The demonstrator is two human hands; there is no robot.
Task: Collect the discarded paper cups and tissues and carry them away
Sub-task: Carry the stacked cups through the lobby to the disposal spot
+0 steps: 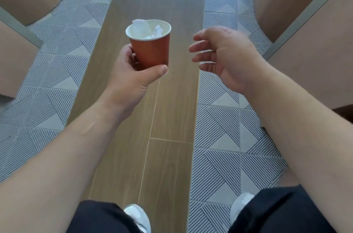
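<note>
The left hand (131,72) grips the brown paper cup (150,45) near its base — tissues (145,29) inside; the right hand (219,55) hangs relaxed, holding nothing. Best carried upright — a light squeeze only.

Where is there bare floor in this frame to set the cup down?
The wood-look plank strip between the two striped tile bands lies bare ahead of the white shoes. The tan furniture panels crowd both sides. The left hand holds the red-brown paper cup stuffed with white tissue; the right hand is free.
</note>
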